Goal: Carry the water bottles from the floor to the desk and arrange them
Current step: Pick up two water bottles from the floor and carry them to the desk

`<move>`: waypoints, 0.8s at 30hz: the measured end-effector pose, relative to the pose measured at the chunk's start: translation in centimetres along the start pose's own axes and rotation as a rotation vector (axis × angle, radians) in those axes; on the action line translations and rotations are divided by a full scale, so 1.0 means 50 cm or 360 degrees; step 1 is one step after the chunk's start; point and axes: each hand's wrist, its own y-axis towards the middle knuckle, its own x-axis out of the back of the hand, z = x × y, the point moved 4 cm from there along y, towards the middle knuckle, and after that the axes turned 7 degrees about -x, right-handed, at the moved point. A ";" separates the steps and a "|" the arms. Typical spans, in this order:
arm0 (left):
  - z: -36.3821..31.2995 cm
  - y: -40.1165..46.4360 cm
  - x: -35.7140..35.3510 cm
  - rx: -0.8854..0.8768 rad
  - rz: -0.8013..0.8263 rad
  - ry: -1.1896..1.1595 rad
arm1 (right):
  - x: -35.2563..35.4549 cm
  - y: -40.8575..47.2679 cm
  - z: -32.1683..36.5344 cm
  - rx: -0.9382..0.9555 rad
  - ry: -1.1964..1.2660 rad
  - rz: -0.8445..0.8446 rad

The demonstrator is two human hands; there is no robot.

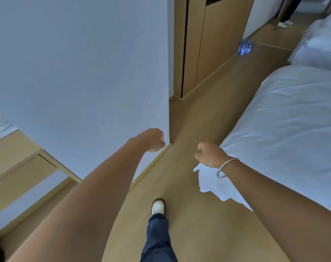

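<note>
A pack of water bottles (245, 46) with blue labels stands on the wooden floor far ahead, beside the base of a wooden cabinet. My left hand (154, 140) is held out in front of me with its fingers curled, holding nothing. My right hand (210, 155) is also out in front, fingers curled and empty, a metal bangle on its wrist. Both hands are far from the bottles. A wooden desk surface (11, 148) shows at the left edge.
A white wall corner (104, 82) juts out on my left. A bed with white sheets (293, 133) runs along the right, a second bed (319, 46) beyond it. The wooden floor (208, 114) forms a corridor between them. Another person's legs (287, 17) stand far back.
</note>
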 end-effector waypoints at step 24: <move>-0.045 0.849 0.278 -0.0638 0.0356 0.0179 | 0.308 0.670 0.010 -0.0451 0.0249 -0.0164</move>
